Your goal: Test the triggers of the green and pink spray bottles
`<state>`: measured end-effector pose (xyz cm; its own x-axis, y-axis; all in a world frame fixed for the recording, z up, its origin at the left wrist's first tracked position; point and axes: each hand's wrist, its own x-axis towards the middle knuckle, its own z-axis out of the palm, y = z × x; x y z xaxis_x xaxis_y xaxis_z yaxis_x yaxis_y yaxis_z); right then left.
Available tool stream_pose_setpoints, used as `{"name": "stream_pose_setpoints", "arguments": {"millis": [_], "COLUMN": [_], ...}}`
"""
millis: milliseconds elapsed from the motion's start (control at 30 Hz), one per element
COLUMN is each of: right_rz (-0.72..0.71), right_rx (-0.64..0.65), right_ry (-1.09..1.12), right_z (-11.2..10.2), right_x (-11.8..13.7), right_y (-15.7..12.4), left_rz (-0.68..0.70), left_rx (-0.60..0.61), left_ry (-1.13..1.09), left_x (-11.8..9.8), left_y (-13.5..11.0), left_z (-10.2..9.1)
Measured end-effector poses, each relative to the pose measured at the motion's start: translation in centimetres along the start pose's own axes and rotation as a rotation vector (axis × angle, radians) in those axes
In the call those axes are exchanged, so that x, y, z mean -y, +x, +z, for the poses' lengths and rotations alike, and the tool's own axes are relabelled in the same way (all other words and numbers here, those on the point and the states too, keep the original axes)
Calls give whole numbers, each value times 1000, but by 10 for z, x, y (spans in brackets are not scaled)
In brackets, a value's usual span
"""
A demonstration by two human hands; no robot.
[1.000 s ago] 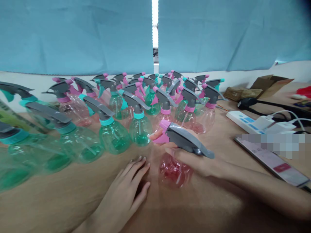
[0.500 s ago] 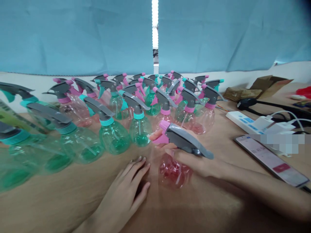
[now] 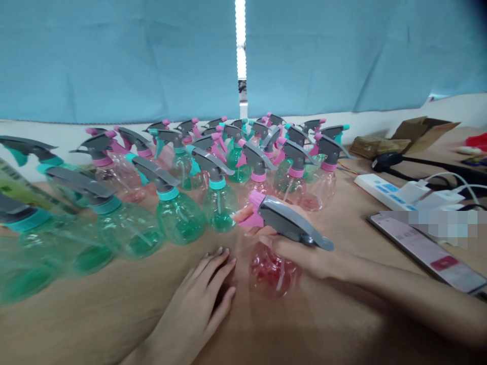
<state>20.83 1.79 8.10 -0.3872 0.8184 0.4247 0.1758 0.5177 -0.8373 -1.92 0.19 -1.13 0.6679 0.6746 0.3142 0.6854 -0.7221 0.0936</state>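
Near a phone (image 3: 429, 249) with unreadable text, we are grasping a pink sprayer (image 3: 271, 276) in our right hand (image 3: 294, 249) and resting our loose-fingered left hand (image 3: 198, 289) on the table (image 3: 95, 314).

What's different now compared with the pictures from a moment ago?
Hardly anything: the view has tilted slightly, so the teal-collared spray bottles at the left sit a touch lower in the picture. Nothing was taken up or let go. The right hand still grips the pink-nozzled spray bottle, and the left hand still rests on the table.
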Motion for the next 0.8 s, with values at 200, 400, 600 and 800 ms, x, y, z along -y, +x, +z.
{"name": "stream_pose_setpoints", "arguments": {"millis": [200, 400, 600, 800], "right_rz": [-7, 3, 33, 43], "right_rx": [-1, -22, -27, 33], "right_ry": [5, 21, 56, 35], "right_z": [-1, 0, 1, -1], "right_x": [0, -5, -6, -6], "right_y": [1, -1, -1, -2], "left_rz": [8, 22, 11, 24], "left_rx": [-3, 3, 24, -11], "left_ry": [14, 20, 5, 7], "left_x": [0, 1, -1, 0], "left_y": [0, 0, 0, 0], "left_z": [-1, -1, -2, -1]}}
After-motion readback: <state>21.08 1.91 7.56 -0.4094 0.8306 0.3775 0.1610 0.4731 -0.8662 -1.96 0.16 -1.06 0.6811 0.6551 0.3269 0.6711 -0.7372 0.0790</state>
